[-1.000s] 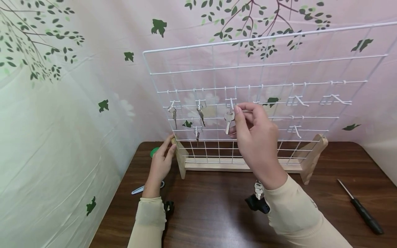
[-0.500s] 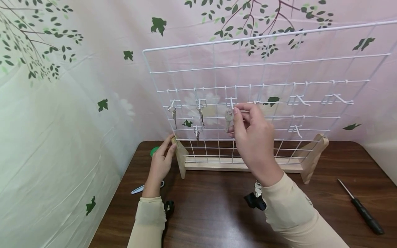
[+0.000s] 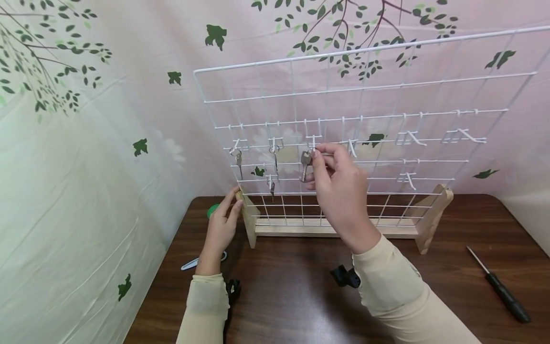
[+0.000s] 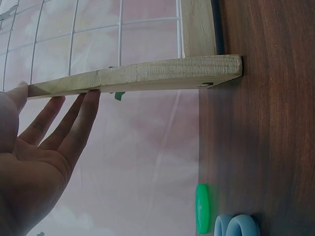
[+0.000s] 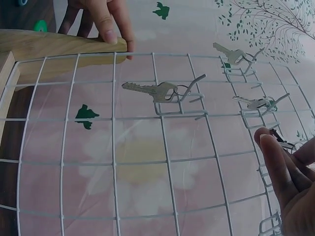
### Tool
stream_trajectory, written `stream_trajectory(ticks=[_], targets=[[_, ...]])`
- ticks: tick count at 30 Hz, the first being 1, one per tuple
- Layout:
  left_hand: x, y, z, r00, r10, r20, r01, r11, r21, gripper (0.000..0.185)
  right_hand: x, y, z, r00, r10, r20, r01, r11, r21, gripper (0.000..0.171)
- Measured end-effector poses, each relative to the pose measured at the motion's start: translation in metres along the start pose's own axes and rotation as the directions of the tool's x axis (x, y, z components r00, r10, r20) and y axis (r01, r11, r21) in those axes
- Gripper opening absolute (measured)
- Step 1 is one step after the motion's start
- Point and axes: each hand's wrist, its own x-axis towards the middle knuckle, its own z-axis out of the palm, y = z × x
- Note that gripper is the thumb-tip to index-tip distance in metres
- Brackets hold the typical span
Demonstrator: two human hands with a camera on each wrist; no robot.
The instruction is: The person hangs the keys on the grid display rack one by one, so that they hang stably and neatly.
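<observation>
A white wire grid rack (image 3: 365, 95) stands on wooden feet at the back of the table. My right hand (image 3: 315, 157) pinches a silver key (image 3: 305, 166) by its head, just left of and below a white hook (image 3: 313, 141) in the upper hook row. In the right wrist view the right hand (image 5: 275, 142) grips the key's ring. Three more keys (image 3: 238, 157) (image 3: 275, 157) (image 3: 272, 187) hang on hooks to the left. My left hand (image 3: 234, 200) rests straight fingers against the rack's left wooden foot (image 3: 249, 220); the left wrist view shows the left hand (image 4: 54, 105) touching that foot (image 4: 147, 73).
A black-handled screwdriver (image 3: 500, 286) lies at the right of the dark wooden table (image 3: 292, 296). Scissors (image 3: 199, 260) and a green disc (image 3: 212, 210) lie by the left hand. Several empty hooks (image 3: 412, 138) stick out on the rack's right half. Patterned cloth walls the back and left.
My right hand has shifted a little to the left with the key. The left hand stays on the wooden foot.
</observation>
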Motion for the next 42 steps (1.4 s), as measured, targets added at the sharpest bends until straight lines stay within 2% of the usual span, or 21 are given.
stream_trajectory(ticks=[6, 16, 25, 31, 37, 42], targets=[[0.000, 0.001, 0.000, 1.000, 0.007, 0.001, -0.007, 1.000, 0.000, 0.050, 0.001, -0.004, 0.003, 0.997, 0.058, 0.049, -0.061, 0.996, 0.062, 0.021], [0.000, -0.001, 0.002, 1.000, 0.004, 0.007, -0.004, 1.000, -0.002, 0.050, 0.002, -0.004, 0.001, 0.991, 0.103, 0.088, -0.108, 0.992, 0.058, 0.023], [0.001, 0.001, 0.001, 1.000, -0.007, 0.012, 0.007, 1.000, 0.001, 0.050, -0.006, 0.003, -0.006, 0.991, 0.076, 0.106, -0.086, 0.992, 0.096, 0.025], [-0.001, 0.001, 0.000, 1.000, -0.016, 0.020, 0.016, 1.000, -0.005, 0.050, -0.021, 0.010, -0.022, 0.987, 0.084, 0.139, -0.087, 0.996, 0.015, 0.024], [0.002, 0.001, 0.000, 1.000, -0.001, 0.016, 0.001, 1.000, -0.008, 0.050, -0.039, 0.017, -0.046, 0.990, 0.055, 0.130, -0.046, 0.996, -0.070, 0.016], [0.001, -0.001, 0.000, 1.000, 0.003, 0.015, -0.002, 1.000, -0.004, 0.051, -0.058, 0.035, -0.066, 0.983, 0.112, 0.146, -0.089, 0.984, -0.154, 0.013]])
